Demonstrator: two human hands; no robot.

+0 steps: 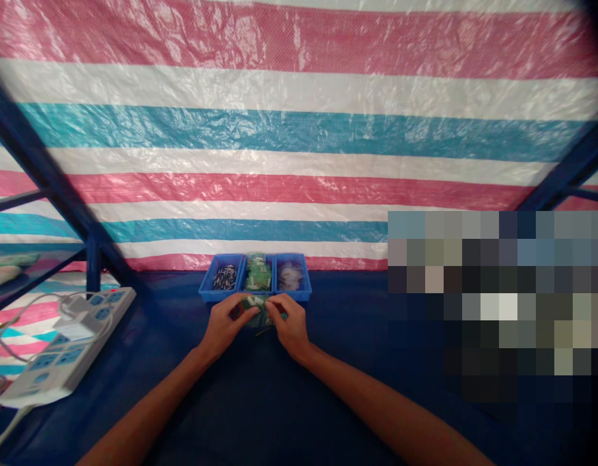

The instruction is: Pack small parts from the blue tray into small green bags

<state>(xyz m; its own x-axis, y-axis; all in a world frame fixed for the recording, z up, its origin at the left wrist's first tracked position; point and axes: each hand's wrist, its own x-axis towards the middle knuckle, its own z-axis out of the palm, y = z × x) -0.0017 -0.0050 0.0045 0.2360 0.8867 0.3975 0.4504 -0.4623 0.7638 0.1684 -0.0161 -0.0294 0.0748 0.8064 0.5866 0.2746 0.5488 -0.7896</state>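
Observation:
Both hands meet just in front of the blue bins, holding a small clear plastic packet with green and white in it [254, 301]. My left hand [226, 323] pinches its left side between thumb and fingers. On the other side my right hand [290, 325] is closed on the packet's right edge. A thin dark stick-like piece [263, 332] shows below the packet; whether it is held or lies on the table I cannot tell. Behind the hands, the left bin holds small dark and metallic pieces [224, 277], the middle one green packets [259, 272], the right one whitish clear pieces [290, 277].
The three joined blue bins [206, 296] stand at the back of the dark blue table [241, 401]. A white power strip [70, 349] with cables and a plugged-in adapter lies at left. Blue frame bars and a striped plastic sheet [299, 136] rise behind. The right side is pixelated.

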